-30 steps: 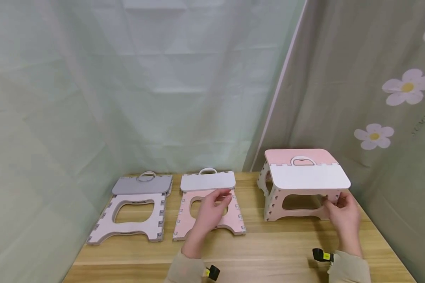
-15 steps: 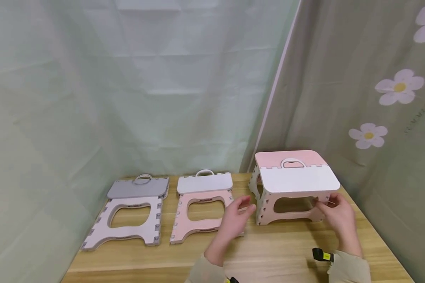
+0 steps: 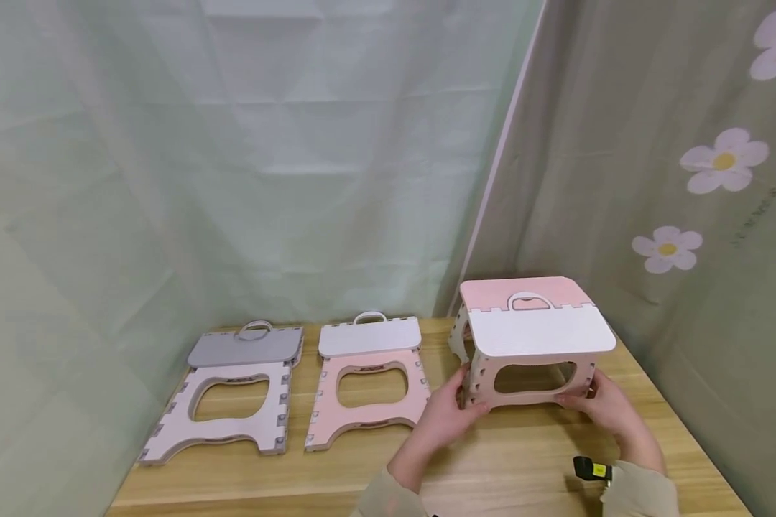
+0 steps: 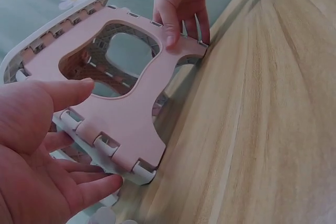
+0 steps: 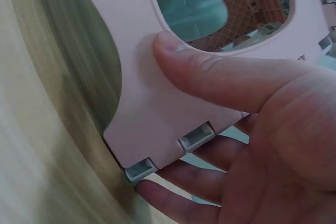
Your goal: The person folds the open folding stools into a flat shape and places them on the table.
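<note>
An unfolded folding stool (image 3: 543,330) stands on the table at the right, its top half pink and half white with a white handle loop. Its pink front leg panel (image 4: 121,124) fills much of the left wrist view. My right hand (image 3: 608,409) holds the right front leg, thumb (image 5: 184,59) pressed on the panel's face and fingers around the hinged side edge. At the left front leg, my left hand (image 3: 442,416) straddles the corner. In the left wrist view its thumb (image 4: 73,90) overlaps the panel face and its nearly straight fingers lie along the side edge.
Left of the stool lie two flat folded stools, one pink and white (image 3: 368,411), one grey and white (image 3: 220,431). A wooden table (image 3: 524,467) carries everything. A pale curtain (image 3: 297,179) hangs behind, and a flower-printed one (image 3: 588,143) on the right.
My left hand has moved right from over the pink folded stool to the standing stool's left front leg. My right hand's thumb has come lower on the right leg. The view has shifted slightly.
</note>
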### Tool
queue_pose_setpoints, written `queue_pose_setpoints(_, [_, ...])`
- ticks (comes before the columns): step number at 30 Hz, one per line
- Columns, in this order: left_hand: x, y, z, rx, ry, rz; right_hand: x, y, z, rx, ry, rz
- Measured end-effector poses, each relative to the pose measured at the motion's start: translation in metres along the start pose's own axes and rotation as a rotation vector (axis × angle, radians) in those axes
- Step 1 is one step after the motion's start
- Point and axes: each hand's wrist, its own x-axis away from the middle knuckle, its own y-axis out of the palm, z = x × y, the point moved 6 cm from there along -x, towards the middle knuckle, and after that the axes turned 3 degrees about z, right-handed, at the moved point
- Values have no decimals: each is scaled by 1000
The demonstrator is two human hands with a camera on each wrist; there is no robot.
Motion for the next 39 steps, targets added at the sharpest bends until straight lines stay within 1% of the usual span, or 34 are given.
queue_pose_setpoints(7, [1,4,-2,-74,-14,25,-2,6,5,19,-14,-53])
queue_pose_setpoints(10, [2,6,-3,-121,-9,35,-3,9,6,4,-27,-68])
queue_pose_setpoints(16, [2,9,-2,-179,10,70,-3,11,4,-11,-30,-63])
queue_pose_setpoints(22, [3,12,-2,-194,-5,101,-3,12,4,-13,-46,-51])
queue_pose_setpoints(29, [6,12,-2,-282,30,169,-2,13,3,-6,-67,-49])
queue_pose_setpoints(35, [4,13,-2,-289,38,155,-2,14,2,-12,-82,-51])
queue_pose_setpoints(39, [2,14,-3,-267,22,138,-3,14,5,-12,-68,-57])
